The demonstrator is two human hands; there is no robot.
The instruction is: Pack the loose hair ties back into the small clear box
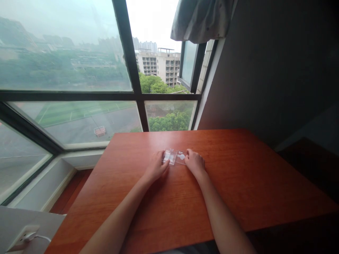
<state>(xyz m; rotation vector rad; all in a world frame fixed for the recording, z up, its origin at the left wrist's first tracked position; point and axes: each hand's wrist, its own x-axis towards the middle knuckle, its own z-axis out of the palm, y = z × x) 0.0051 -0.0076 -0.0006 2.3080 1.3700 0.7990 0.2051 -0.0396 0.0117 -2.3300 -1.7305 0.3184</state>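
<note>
My left hand (156, 165) grips the left side of a small clear plastic case (170, 156), thumb at its near edge and fingers at the far side. Whitish shapes show through the case. Against its right side is a thin clear plastic plate (181, 157) with a white mark on it. Fingers and thumb of my right hand (194, 161) close on the right end of that plate. Both pieces are low over the table top, side by side or slightly overlapping; I cannot tell whether they are joined.
The reddish-brown wooden table (238, 176) reaches up to the window frame (169, 96). A grey wall (265, 70) rises at the right. Low on the left, a wall socket (26, 237) has a white plug and cable in it. A curtain (201, 19) hangs at the top.
</note>
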